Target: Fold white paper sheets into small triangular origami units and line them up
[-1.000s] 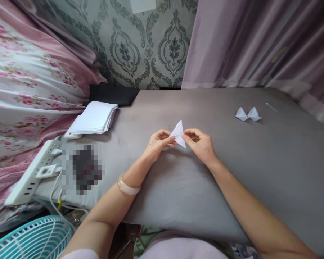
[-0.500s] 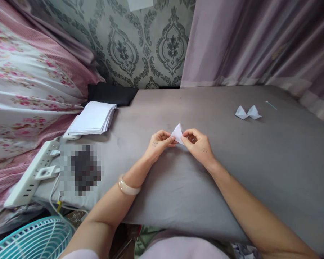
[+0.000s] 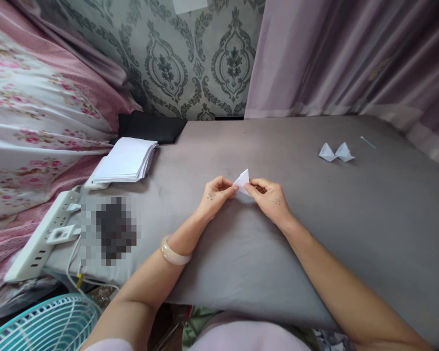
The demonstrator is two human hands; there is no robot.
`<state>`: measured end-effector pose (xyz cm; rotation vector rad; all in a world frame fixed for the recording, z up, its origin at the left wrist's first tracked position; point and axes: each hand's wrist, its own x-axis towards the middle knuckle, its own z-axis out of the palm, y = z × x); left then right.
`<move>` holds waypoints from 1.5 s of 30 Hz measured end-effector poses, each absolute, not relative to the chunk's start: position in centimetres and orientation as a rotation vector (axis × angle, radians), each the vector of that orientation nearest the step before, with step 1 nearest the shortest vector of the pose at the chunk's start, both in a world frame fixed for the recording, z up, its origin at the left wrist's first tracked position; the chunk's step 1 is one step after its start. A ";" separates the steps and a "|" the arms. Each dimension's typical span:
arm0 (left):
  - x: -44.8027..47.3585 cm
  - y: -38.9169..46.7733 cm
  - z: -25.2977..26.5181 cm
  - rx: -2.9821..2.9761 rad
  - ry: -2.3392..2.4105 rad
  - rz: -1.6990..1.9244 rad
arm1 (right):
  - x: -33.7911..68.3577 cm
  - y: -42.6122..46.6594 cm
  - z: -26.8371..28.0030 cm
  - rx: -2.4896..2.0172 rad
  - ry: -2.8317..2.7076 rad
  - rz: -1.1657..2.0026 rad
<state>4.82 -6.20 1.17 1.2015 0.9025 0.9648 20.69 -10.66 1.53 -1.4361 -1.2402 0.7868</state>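
Seen in the head view, the left hand (image 3: 216, 194) and right hand (image 3: 270, 199) pinch a small folded white paper (image 3: 244, 180), each grip closed on one side, over the grey cloth (image 3: 285, 151). Well off right sit two folded paper shapes (image 3: 328, 153); a paper stack (image 3: 126, 158) lies left.

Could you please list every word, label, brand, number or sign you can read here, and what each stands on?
No text can be read anywhere.
White plug-in adapter: a dark mark, too small and blurred to read.
Pixelated patch: anything there is obscured.
Folded paper in both hands: no writing visible.
Left hand and right hand: small dark marks, no readable characters.
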 end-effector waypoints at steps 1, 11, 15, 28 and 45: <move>4.8 -6.3 1.3 1.211 0.864 0.965 | 20.9 -10.6 1.6 -1.443 -1.220 0.827; 4.1 -6.6 2.3 1.193 0.621 0.658 | 22.4 -10.8 3.0 -1.131 -1.243 1.384; 3.9 -6.5 2.5 1.247 0.654 0.675 | 22.7 -11.0 3.1 -1.106 -1.275 1.431; 3.9 -6.1 2.1 1.270 0.752 0.775 | 23.3 -10.4 2.8 -1.310 -1.352 1.046; 4.8 -6.8 2.1 1.201 0.636 1.093 | 21.3 -10.6 2.5 -1.195 -1.169 0.790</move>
